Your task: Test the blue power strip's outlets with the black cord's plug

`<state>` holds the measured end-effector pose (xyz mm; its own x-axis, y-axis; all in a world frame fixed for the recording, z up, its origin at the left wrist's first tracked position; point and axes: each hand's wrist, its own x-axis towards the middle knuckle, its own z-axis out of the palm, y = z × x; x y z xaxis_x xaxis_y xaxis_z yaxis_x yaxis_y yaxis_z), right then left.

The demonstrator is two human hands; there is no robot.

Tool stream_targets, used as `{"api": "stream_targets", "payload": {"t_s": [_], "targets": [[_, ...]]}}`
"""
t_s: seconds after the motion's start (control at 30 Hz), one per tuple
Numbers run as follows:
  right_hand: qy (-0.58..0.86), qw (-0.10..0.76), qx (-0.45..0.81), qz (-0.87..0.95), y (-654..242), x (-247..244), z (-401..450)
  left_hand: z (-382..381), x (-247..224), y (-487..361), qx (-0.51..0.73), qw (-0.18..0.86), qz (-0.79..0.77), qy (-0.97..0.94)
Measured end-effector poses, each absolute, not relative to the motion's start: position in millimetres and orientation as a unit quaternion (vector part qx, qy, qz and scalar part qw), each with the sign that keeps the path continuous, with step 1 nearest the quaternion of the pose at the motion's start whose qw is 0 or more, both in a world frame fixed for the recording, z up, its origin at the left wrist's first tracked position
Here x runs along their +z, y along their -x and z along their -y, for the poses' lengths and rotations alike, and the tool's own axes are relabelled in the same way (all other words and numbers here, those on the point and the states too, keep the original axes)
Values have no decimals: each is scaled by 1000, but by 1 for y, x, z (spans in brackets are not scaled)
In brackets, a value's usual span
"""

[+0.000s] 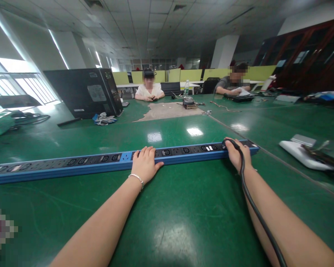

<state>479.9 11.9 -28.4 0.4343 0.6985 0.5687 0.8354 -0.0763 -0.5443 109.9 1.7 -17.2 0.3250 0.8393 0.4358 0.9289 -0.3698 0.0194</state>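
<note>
A long blue power strip [172, 160] with a row of black sockets lies across the green table in front of me. My left hand [145, 161] grips it near the middle, fingers over the top and thumb along the front side. At the strip's right end, my right hand [238, 154] holds the plug of a black power cord [243, 174] against a socket. The plug is mostly hidden by the fingers, so I cannot tell how deep it sits. From there the cord runs down along my right forearm.
Beyond the strip stand a black computer case [86, 92] and a pair of gloves [104, 119]. A white device [306, 154] lies at right. Across the green table [122, 133] sit two people, near a water bottle [186, 88] and a small machine part [188, 102].
</note>
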Motion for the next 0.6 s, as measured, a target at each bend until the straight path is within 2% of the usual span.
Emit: {"api": "stream_targets", "payload": {"t_s": [0.37, 0.6], "targets": [[779, 318, -43, 538, -486, -27, -16, -2, -17, -110, -189, 120, 547, 807], [793, 293, -61, 530, -471, -24, -9, -2, -18, -110, -190, 120, 545, 808]]}}
